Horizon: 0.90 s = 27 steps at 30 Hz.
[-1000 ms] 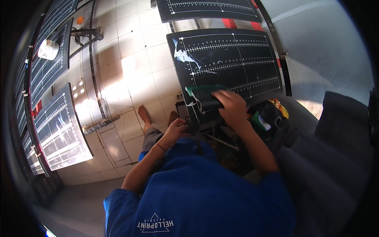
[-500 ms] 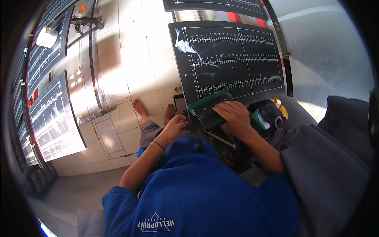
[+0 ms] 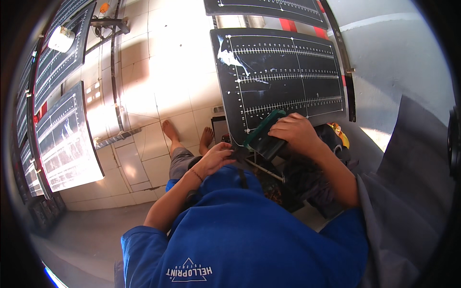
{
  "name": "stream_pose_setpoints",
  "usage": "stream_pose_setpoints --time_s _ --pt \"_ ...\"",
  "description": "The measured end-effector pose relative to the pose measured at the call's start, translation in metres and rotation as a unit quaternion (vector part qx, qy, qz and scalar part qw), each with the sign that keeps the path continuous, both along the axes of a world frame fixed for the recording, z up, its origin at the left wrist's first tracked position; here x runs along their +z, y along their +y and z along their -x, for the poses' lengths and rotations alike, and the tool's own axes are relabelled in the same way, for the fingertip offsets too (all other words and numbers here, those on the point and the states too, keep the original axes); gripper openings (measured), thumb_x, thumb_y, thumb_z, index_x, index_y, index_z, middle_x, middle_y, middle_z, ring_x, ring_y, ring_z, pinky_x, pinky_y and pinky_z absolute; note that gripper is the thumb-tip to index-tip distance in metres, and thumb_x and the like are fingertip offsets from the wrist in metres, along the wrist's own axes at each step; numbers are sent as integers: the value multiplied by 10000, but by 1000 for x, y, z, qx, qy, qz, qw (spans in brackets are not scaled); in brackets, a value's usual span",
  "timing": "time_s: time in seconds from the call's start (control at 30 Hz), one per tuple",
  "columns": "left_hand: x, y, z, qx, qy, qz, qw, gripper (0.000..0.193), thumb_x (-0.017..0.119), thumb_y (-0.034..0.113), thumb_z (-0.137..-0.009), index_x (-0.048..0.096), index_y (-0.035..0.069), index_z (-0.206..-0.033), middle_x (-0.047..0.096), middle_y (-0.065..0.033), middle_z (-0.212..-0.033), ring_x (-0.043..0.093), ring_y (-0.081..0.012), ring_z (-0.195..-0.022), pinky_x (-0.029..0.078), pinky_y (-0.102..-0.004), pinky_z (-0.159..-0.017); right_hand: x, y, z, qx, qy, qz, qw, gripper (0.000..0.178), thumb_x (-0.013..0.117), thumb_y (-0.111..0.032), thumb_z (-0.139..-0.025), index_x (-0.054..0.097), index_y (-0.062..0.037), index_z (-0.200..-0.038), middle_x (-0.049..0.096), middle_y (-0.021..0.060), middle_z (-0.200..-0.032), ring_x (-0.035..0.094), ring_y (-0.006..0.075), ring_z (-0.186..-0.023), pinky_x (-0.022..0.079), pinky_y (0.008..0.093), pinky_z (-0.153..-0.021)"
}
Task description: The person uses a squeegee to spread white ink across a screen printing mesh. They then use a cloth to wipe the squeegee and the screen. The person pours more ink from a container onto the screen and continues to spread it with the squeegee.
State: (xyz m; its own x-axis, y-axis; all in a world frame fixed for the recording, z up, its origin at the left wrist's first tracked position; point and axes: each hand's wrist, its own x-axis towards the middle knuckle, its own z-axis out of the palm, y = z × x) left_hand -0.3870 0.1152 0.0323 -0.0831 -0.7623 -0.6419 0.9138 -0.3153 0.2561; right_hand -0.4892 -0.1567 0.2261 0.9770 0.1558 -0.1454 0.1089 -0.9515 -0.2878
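Note:
My right hand (image 3: pixel 297 135) lies over a flat black tool with a green strip along its edge (image 3: pixel 265 127), which looks like a squeegee. Its fingers curl over the upper right end, and the tool tilts up to the right above the near edge of a black board (image 3: pixel 283 91) with white ruled scales. To the left, my left hand (image 3: pixel 217 157) is closed in a pinch beside the tool's lower end. A small dark piece (image 3: pixel 240 152) lies by its fingertips; whether it is held is hard to make out.
Other scaled black boards stand ahead and at the left, one bearing a white bucket (image 3: pixel 61 39). Dark grey cloth (image 3: pixel 408 206) hangs at my right. A black bag with yellow trim (image 3: pixel 340 137) sits beyond my right forearm. Bare feet (image 3: pixel 206 139) rest on the tiled floor.
The green-edged tool has turned, its right end now angled further up. My right hand has moved slightly right with it. My left hand has shifted a little right.

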Motion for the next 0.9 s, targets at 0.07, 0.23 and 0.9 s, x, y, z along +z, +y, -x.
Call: stream_pose_setpoints --time_s 0.07,0.23,0.9 --pt "-3 -7 3 -13 13 11 1000 260 544 18 -978 502 43 -1233 581 -73 -1198 605 -179 -1093 545 -371 -959 5 -13 -4 6 14 0 1000 237 679 -93 -718 697 -161 -945 693 -72 -999 646 140 -1012 458 333 -859" --pt "-4 -27 8 -52 11 31 998 344 525 26 -997 513 102 -1332 580 -22 -1270 596 -158 -1127 549 -355 -958 22 -41 -3 -73 31 -14 997 378 744 -32 -605 713 -129 -969 719 -29 -1019 670 199 -1027 486 344 -882" --pt "-28 -12 -35 -106 -41 -18 993 274 599 41 -963 509 42 -1222 532 -67 -1167 585 -197 -1086 560 -403 -945 -22 2 22 -612 -70 -660 431 268 669 -48 -842 641 31 -1097 697 85 -956 700 207 -868 568 345 -811"
